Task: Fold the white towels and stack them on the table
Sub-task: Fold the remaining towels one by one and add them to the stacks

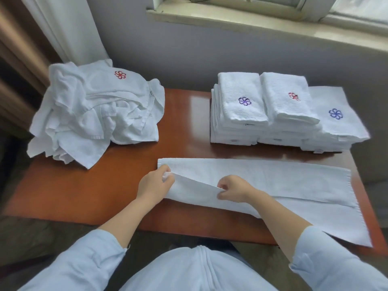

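Observation:
A long white towel [283, 181] lies across the near right part of the brown table [105, 185], its near long edge partly folded over. My left hand [155, 184] pinches the towel's left corner. My right hand [233, 189] pinches the lifted edge near the middle. At the back left sits a heap of unfolded white towels [94, 114] with a red flower emblem on top. At the back right stand stacks of folded white towels [273, 114] with purple, red and blue emblems.
A grey wall and a window sill [252, 24] run behind the table. A white curtain [69, 28] hangs at the back left. The towel's right end hangs over the table's near right edge. Bare table top shows between the heap and the stacks.

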Action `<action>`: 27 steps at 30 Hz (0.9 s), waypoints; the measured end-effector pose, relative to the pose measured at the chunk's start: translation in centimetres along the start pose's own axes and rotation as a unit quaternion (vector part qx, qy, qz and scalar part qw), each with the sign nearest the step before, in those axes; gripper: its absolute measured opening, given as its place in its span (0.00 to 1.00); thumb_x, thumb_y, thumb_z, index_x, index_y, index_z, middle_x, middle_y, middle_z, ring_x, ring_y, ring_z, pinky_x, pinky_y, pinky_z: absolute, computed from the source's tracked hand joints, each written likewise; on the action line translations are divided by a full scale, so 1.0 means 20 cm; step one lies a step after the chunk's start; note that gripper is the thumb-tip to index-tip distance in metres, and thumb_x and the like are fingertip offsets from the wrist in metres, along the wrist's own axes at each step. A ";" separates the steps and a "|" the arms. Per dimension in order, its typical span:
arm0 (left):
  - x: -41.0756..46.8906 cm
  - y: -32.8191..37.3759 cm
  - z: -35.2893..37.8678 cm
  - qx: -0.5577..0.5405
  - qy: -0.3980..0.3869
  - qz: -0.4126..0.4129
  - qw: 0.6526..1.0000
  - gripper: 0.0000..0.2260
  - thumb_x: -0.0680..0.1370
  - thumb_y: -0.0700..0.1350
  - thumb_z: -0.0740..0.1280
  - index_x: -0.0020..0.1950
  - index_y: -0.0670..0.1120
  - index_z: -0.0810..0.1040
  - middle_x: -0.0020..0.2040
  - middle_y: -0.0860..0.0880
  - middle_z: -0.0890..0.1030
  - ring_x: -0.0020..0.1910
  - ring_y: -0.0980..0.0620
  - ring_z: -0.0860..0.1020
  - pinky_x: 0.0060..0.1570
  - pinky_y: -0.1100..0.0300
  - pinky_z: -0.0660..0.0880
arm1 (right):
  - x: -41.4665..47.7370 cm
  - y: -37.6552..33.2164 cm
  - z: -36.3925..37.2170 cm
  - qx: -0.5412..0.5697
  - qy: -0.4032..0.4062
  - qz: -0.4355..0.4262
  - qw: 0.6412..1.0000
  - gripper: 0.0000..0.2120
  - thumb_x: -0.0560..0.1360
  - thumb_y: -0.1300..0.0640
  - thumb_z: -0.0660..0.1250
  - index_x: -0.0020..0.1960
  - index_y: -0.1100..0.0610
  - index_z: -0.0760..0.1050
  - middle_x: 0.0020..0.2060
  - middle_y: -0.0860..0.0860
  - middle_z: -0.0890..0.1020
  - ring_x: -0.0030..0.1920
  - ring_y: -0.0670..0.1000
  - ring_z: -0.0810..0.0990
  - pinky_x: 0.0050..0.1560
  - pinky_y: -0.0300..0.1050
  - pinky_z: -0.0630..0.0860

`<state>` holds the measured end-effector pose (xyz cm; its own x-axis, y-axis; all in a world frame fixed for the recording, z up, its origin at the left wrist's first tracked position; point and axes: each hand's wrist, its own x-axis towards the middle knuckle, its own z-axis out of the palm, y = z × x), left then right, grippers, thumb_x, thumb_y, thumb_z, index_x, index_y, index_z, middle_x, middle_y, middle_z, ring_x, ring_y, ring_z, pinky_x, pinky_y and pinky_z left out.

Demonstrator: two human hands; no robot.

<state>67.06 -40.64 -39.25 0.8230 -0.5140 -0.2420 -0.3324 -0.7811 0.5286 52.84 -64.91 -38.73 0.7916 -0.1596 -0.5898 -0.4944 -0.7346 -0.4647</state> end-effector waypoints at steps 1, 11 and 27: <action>0.03 0.01 0.00 -0.006 0.008 -0.018 1.000 0.04 0.77 0.49 0.58 0.43 0.54 0.69 0.30 0.50 0.73 0.32 0.49 0.72 0.30 0.57 0.64 | 0.04 0.01 -0.06 0.050 0.009 0.006 0.999 0.08 0.70 0.54 0.72 0.37 0.50 0.74 0.31 0.44 0.73 0.32 0.45 0.71 0.32 0.40 0.66; 0.26 0.01 0.04 0.084 0.053 -0.091 0.991 0.08 0.79 0.52 0.58 0.51 0.54 0.75 0.40 0.55 0.78 0.39 0.52 0.76 0.35 0.57 0.70 | 0.29 0.03 -0.18 0.023 0.117 0.057 0.991 0.05 0.74 0.53 0.64 0.44 0.45 0.78 0.40 0.41 0.80 0.43 0.46 0.77 0.36 0.41 0.69; 0.24 0.25 0.20 0.120 -0.017 0.115 0.986 0.15 0.75 0.42 0.66 0.61 0.52 0.76 0.60 0.55 0.75 0.64 0.53 0.70 0.63 0.59 0.65 | 0.17 0.19 -0.09 -0.030 0.197 -0.003 0.980 0.19 0.77 0.49 0.64 0.67 0.51 0.73 0.57 0.48 0.80 0.58 0.50 0.76 0.58 0.47 0.72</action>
<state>67.51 -48.43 -41.10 0.6988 -0.6953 -0.1679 -0.6109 -0.7022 0.3657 54.16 -69.44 -41.35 0.8773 -0.3888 -0.2814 -0.4769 -0.7717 -0.4207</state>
